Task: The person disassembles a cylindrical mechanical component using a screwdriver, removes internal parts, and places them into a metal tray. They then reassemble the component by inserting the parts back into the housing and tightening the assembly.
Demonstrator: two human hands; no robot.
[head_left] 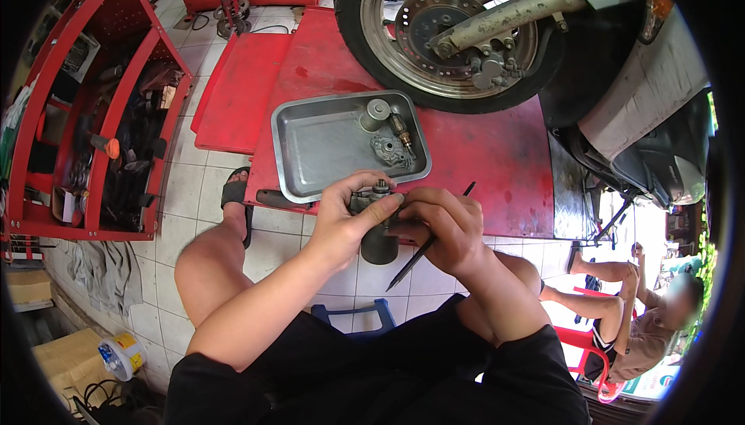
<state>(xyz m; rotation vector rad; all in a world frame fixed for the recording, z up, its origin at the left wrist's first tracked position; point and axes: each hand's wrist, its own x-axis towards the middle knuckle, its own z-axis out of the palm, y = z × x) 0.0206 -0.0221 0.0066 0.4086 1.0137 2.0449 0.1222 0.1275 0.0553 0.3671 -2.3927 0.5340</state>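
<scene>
Between my two hands is a dark cylindrical part (379,246) with a toothed shaft at its top, which looks like a small starter motor. My left hand (348,215) is closed round its upper end, the thumb lying across it. In my right hand (452,227) a thin black rod (411,265) with a pointed lower end slants down past the part. The right fingertips are pinched together near the part's top and partly hide it. Just beyond my hands, a metal tray (299,188) holds a silver cylinder (375,115), an armature with a copper-coloured end (400,129) and a cast metal cover (393,152).
The tray sits on a red lift platform (481,157), under a motorcycle's wheel (361,45). A dark-handled tool (278,198) lies by the tray's near edge. A red tool rack (140,99) stands left, a blue stool (353,314) below me. Another person (644,332) sits at right.
</scene>
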